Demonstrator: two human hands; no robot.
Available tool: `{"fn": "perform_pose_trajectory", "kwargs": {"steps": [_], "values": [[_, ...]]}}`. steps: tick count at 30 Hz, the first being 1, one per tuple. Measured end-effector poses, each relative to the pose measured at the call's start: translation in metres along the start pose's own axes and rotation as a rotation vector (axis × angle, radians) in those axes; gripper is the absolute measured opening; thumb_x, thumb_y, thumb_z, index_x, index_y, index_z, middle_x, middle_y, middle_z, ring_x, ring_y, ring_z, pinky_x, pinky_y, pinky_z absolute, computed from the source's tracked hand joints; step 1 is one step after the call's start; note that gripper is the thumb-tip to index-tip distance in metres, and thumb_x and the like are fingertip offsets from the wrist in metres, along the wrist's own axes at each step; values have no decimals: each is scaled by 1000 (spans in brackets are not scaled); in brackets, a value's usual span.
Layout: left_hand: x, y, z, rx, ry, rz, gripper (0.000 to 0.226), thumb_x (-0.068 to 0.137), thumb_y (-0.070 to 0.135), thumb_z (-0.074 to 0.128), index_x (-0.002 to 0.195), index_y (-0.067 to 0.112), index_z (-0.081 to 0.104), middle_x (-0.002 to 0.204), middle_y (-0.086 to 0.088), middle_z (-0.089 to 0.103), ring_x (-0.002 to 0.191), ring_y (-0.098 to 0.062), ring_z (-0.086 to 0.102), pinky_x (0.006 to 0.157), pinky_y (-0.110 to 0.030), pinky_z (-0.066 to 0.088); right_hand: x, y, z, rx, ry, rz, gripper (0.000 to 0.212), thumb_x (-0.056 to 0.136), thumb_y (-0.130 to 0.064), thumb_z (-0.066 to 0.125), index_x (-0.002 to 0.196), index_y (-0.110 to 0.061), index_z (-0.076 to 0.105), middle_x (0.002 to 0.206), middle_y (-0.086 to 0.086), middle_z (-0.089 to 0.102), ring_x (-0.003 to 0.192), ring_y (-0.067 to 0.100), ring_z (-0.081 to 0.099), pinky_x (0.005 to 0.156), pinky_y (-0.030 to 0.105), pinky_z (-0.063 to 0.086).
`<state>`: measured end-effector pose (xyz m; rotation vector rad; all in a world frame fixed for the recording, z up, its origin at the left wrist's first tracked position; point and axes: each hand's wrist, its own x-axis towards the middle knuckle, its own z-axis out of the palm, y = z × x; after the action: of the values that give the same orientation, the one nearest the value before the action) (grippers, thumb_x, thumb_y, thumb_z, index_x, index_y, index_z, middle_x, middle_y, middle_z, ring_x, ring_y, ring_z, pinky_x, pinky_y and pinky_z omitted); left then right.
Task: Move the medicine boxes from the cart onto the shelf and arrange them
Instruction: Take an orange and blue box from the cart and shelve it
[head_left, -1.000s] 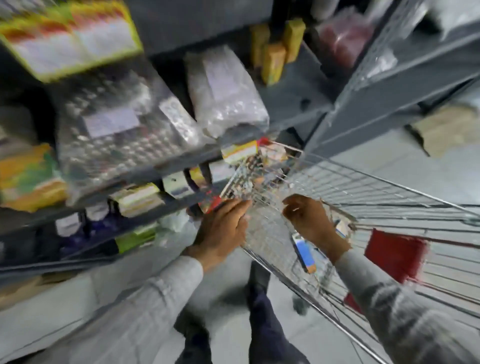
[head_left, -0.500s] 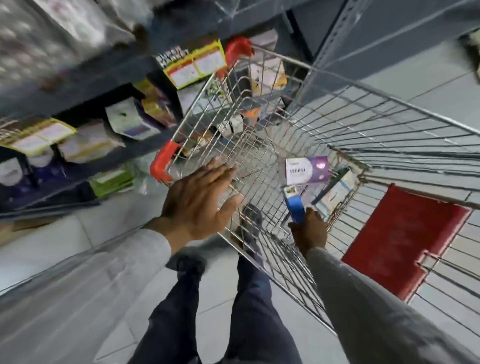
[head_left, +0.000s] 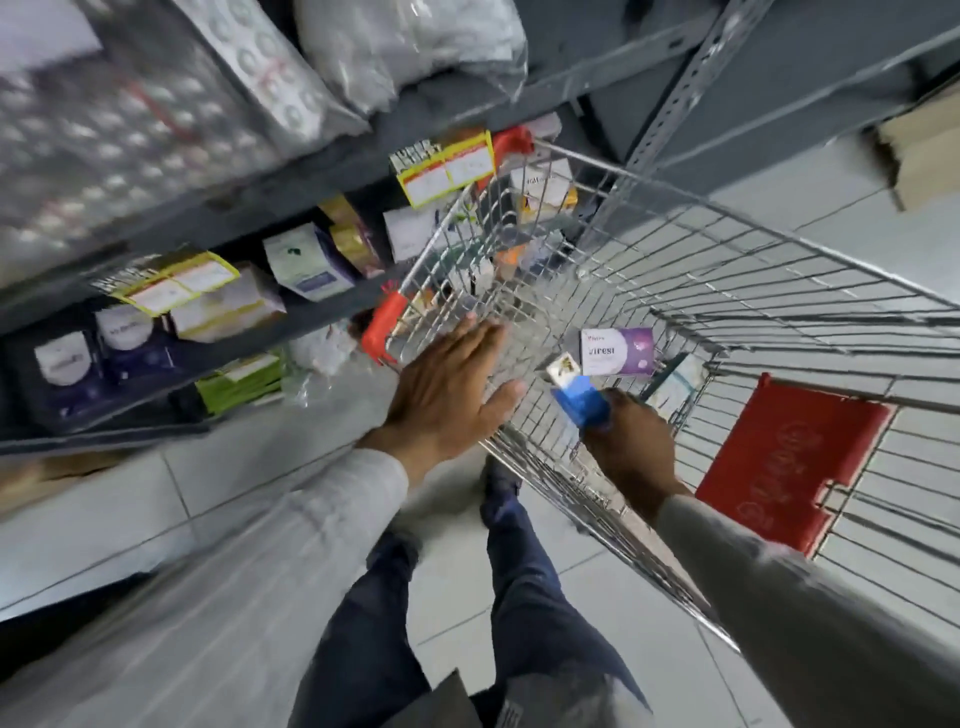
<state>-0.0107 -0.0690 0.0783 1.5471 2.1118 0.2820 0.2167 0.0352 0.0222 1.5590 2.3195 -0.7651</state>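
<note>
1. A blue-and-white medicine box is inside the wire cart, clasped by the right hand.
2. A purple-and-white box lies just beyond it in the cart.
3. The left hand is spread flat and empty over the cart's near rim.
4. The shelf on the left carries other boxes.
</note>
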Motion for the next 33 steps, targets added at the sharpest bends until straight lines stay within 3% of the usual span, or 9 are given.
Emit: {"fn": "perform_pose_trajectory", "kwargs": {"steps": [4, 10, 13, 16, 20, 22, 24, 28, 33], "values": [[-23, 16, -61, -68, 220, 13, 65, 102, 48, 44, 156, 12, 36, 163, -9, 38, 153, -23, 29, 124, -27, 8, -40, -52, -93, 27, 190, -175, 48, 80, -31, 67, 127, -18, 64, 119, 12, 70, 107, 37, 65, 85, 41, 52], [-84, 37, -217, -147, 649, 135, 58, 104, 37, 48, 154, 9, 40, 163, -8, 38, 155, -17, 25, 125, -37, 23, -111, -161, -235, 47, 517, -414, 52, 79, -36, 57, 125, -12, 66, 106, 13, 70, 96, 38, 62, 81, 38, 42], [-123, 39, -300, -116, 869, 179, 56, 103, 33, 53, 152, 8, 44, 160, -8, 41, 153, -19, 29, 123, -42, 29, -142, -222, -288, 63, 676, -531, 49, 78, -26, 68, 124, -9, 67, 108, 15, 72, 96, 38, 65, 83, 37, 41], [-155, 23, -371, -51, 1019, 168, 56, 103, 30, 54, 153, 8, 42, 162, -8, 39, 154, -19, 27, 122, -45, 30, -165, -285, -333, 89, 742, -690, 53, 78, -25, 74, 128, -10, 67, 110, 13, 72, 95, 35, 67, 85, 32, 40], [-206, -25, -443, 63, 1230, 69, 55, 102, 27, 53, 153, 11, 42, 161, -6, 39, 153, -17, 29, 124, -41, 28, -182, -372, -379, 84, 765, -934, 56, 81, -42, 61, 129, -14, 68, 112, 5, 73, 103, 26, 64, 89, 31, 44], [-220, -56, -460, 128, 1253, -29, 54, 103, 31, 50, 152, 9, 44, 159, -7, 42, 151, -19, 33, 124, -38, 26, -179, -406, -390, 69, 718, -985, 56, 81, -41, 62, 132, -18, 67, 118, 4, 73, 108, 27, 66, 94, 35, 47], [-237, -95, -473, 177, 1243, -169, 54, 104, 35, 43, 150, 7, 47, 156, -12, 47, 149, -26, 37, 124, -44, 26, -176, -448, -396, 33, 665, -1034, 57, 79, -39, 64, 132, -21, 66, 119, 4, 73, 110, 29, 67, 95, 37, 48], [-252, -156, -478, 245, 1034, -466, 58, 102, 37, 32, 145, 2, 50, 151, -22, 51, 143, -38, 44, 121, -52, 30, -160, -531, -388, -61, 529, -1106, 51, 83, -33, 70, 132, -23, 66, 120, 6, 72, 114, 30, 65, 96, 36, 48], [-246, -181, -473, 377, 955, -560, 66, 98, 37, 22, 134, -3, 61, 140, -23, 61, 133, -39, 56, 114, -56, 41, -147, -609, -353, -200, 408, -1077, 57, 90, -39, 68, 145, -35, 53, 147, 1, 57, 137, 26, 49, 112, 39, 42]]}}
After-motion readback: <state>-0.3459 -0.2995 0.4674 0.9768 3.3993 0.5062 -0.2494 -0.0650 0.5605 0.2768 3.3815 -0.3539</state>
